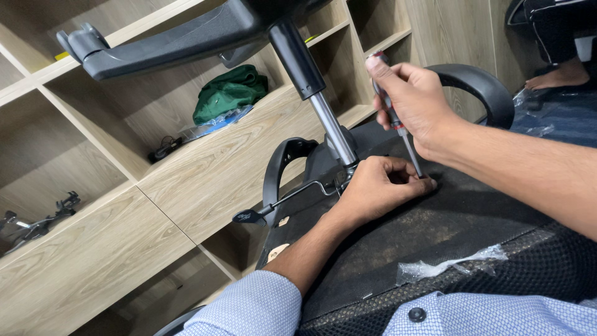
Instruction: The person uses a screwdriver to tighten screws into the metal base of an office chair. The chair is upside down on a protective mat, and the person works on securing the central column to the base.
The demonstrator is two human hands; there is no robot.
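A screwdriver (398,124) is gripped upright in the right hand (413,102), its tip pressed down into the chair underside (435,230) just beside the left hand (379,186), which is curled there (seemingly steadying a screw).

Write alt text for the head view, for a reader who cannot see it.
A right hand holds a screwdriver upright, tip down on the black underside of an overturned office chair, while the left hand steadies the spot beside the tip. The chair's gas cylinder rises toward wooden shelves holding a green cloth.
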